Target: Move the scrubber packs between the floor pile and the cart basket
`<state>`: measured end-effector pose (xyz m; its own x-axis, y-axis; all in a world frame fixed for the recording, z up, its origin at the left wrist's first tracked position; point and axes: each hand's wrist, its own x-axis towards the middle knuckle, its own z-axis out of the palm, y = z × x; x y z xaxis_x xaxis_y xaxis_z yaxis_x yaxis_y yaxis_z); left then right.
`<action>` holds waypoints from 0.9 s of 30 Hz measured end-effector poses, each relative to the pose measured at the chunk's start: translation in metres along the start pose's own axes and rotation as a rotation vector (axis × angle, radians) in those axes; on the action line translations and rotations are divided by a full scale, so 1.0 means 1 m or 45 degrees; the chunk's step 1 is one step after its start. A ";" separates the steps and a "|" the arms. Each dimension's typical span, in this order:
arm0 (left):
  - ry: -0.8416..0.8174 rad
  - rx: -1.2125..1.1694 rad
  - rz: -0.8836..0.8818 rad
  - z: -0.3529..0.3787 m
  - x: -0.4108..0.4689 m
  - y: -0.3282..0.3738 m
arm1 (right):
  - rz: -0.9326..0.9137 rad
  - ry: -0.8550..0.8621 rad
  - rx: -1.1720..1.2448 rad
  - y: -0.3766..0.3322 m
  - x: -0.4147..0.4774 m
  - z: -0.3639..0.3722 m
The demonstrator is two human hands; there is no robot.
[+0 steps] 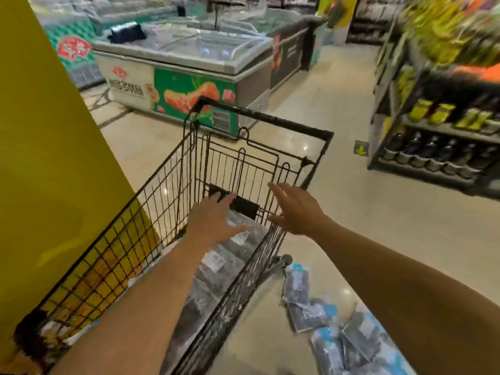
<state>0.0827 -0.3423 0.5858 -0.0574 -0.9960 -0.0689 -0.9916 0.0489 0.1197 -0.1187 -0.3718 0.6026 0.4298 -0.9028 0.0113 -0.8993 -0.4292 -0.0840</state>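
Packets (216, 266) of dark goods in clear plastic, each with a white label, lie in a row on the floor of the wire cart (259, 123), from the middle of the view down toward 6 o'clock. I judge them light, soft and a little slippery, because the film looks smooth and shiny; a packet probably bends when lifted at one end, so it seems better to take it at the middle or by both short edges. To go from left to right: at 9 o'clock stands a yellow pillar (40, 158), just beside the cart. The left hand (213, 220) reaches into the cart with the forearm stretched long, fingers spread and straight, just above the top packet, gripping nothing; whether it touches, I cannot tell. The right hand (295, 209) hovers at the cart's right wall, palm down, fingers loose and straight, also holding nothing. At 5 o'clock, more packets (308, 307) lie scattered on the shop floor (351, 212), outside the cart.
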 end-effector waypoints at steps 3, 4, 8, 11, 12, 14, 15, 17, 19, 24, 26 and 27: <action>0.048 0.013 0.175 -0.010 -0.007 0.048 | 0.139 0.042 0.030 0.030 -0.053 -0.019; 0.048 0.023 0.217 -0.010 -0.011 0.065 | 0.188 0.044 0.020 0.042 -0.073 -0.024; 0.002 0.076 0.399 -0.001 -0.040 0.145 | 0.401 0.024 0.021 0.088 -0.165 -0.030; -0.027 0.112 0.560 0.013 -0.072 0.206 | 0.536 0.007 0.018 0.120 -0.244 -0.025; -0.046 0.105 0.594 0.019 -0.084 0.227 | 0.579 0.004 0.020 0.130 -0.272 -0.022; -0.088 0.111 0.662 0.037 -0.111 0.269 | 0.665 -0.019 0.029 0.149 -0.332 -0.013; -0.120 0.123 0.694 0.046 -0.127 0.289 | 0.709 -0.037 0.044 0.157 -0.363 -0.007; -0.198 0.119 0.736 0.067 -0.160 0.327 | 0.801 -0.067 0.077 0.172 -0.426 0.005; -0.272 0.114 0.778 0.087 -0.193 0.361 | 0.895 -0.093 0.114 0.184 -0.486 0.016; -0.410 0.129 0.916 0.137 -0.261 0.435 | 1.120 -0.182 0.179 0.208 -0.612 0.042; -0.479 0.163 0.961 0.154 -0.278 0.457 | 1.200 -0.208 0.223 0.217 -0.644 0.052; -0.500 0.167 0.974 0.162 -0.285 0.467 | 1.229 -0.219 0.239 0.222 -0.657 0.058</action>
<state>-0.3830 -0.0239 0.5012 -0.7256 -0.5890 -0.3559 -0.6682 0.7267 0.1598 -0.5962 0.1277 0.5191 -0.4591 -0.8405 -0.2878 -0.8486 0.5107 -0.1379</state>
